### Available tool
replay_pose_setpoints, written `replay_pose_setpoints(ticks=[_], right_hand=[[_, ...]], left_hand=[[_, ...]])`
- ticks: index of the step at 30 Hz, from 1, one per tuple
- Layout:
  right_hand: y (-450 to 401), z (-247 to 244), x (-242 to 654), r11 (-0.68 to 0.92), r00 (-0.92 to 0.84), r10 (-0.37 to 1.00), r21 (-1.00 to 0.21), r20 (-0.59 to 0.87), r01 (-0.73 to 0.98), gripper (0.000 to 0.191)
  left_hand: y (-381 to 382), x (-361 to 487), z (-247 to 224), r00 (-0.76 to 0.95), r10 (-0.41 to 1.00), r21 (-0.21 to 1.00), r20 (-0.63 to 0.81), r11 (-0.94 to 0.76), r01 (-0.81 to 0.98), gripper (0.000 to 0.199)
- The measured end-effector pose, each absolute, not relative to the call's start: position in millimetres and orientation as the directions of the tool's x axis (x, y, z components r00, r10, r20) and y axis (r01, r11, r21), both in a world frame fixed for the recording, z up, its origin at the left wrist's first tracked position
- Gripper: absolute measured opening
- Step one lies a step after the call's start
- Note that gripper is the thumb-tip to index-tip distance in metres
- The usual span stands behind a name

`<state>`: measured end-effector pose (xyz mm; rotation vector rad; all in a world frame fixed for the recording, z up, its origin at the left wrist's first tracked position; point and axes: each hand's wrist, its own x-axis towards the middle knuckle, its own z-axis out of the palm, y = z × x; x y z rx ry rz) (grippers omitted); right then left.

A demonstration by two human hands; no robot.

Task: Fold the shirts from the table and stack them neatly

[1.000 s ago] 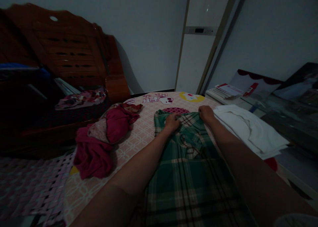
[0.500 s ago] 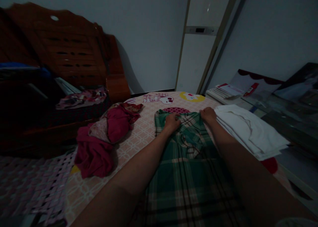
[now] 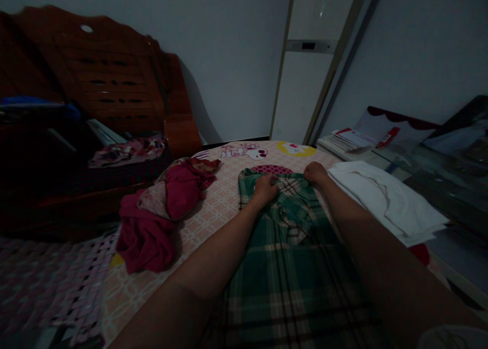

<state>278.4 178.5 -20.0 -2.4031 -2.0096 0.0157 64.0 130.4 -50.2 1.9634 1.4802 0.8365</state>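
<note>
A green plaid shirt (image 3: 282, 272) lies lengthwise over the round table, its collar area bunched near the far end. My left hand (image 3: 266, 188) is closed on the cloth left of the collar, fingers pinching the fabric. At the far right corner of the shirt, my right hand (image 3: 315, 173) grips the edge in a closed fist. Between the two hands the far edge runs fairly straight. The near part of the shirt passes out of view at the bottom, partly covered by my forearms.
A crumpled magenta garment (image 3: 148, 232) lies on the patterned tablecloth (image 3: 202, 232) at left. Folded white cloth (image 3: 385, 196) sits at right, beside a glass-topped cabinet (image 3: 419, 171) with papers (image 3: 348, 140). A wooden bench (image 3: 107, 79) and a woven seat (image 3: 57, 283) stand at left.
My right hand has shifted slightly left and away from me, with the shirt's corner still in it. The left hand stays almost where it was.
</note>
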Motion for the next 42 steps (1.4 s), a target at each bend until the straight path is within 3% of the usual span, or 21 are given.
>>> replay_pose_setpoints(ticks=[6, 14, 17, 22, 27, 31, 37, 42], right_hand=[[178.2, -22.8, 271.6, -0.199, 0.246, 0.940, -0.209, 0.234, 0.958, 0.027], [185.0, -44.4, 270.7, -0.153, 0.165, 0.962, -0.070, 0.218, 0.986, 0.026], [186.3, -39.4, 279.5, -0.152, 0.175, 0.963, -0.121, 0.207, 0.981, 0.029], [169.6, -23.7, 284.9, -0.137, 0.234, 0.910, -0.283, 0.342, 0.949, 0.032], [142.1, -18.0, 273.5, -0.018, 0.077, 0.990, -0.441, 0.117, 0.897, 0.029], [109.4, -3.9, 271.9, 0.019, 0.068, 0.984, -0.479, 0.164, 0.878, 0.029], [29.9, 7.3, 271.9, -0.013, -0.065, 0.992, -0.602, -0.108, 0.799, 0.016], [5.2, -9.3, 266.1, 0.002, -0.077, 0.992, -0.590, -0.101, 0.807, 0.021]], left_hand=[[129.9, 65.6, -50.2, 0.186, 0.969, 0.752, 0.163, -0.244, 0.613, 0.038], [131.6, 63.1, -55.6, 0.166, 0.959, 0.753, 0.229, -0.282, 0.594, 0.038], [132.8, 60.1, -55.3, 0.162, 0.958, 0.736, 0.238, -0.287, 0.613, 0.040], [132.6, 59.4, -53.1, 0.183, 0.959, 0.695, 0.216, -0.283, 0.661, 0.042], [128.3, 59.9, -54.3, 0.244, 0.941, 0.571, 0.236, -0.338, 0.748, 0.042], [128.2, 55.3, -56.0, 0.249, 0.935, 0.490, 0.252, -0.345, 0.801, 0.042], [134.3, 49.4, -58.1, 0.220, 0.941, 0.497, 0.257, -0.324, 0.805, 0.036], [138.2, 47.4, -60.6, 0.228, 0.936, 0.500, 0.269, -0.337, 0.798, 0.032]])
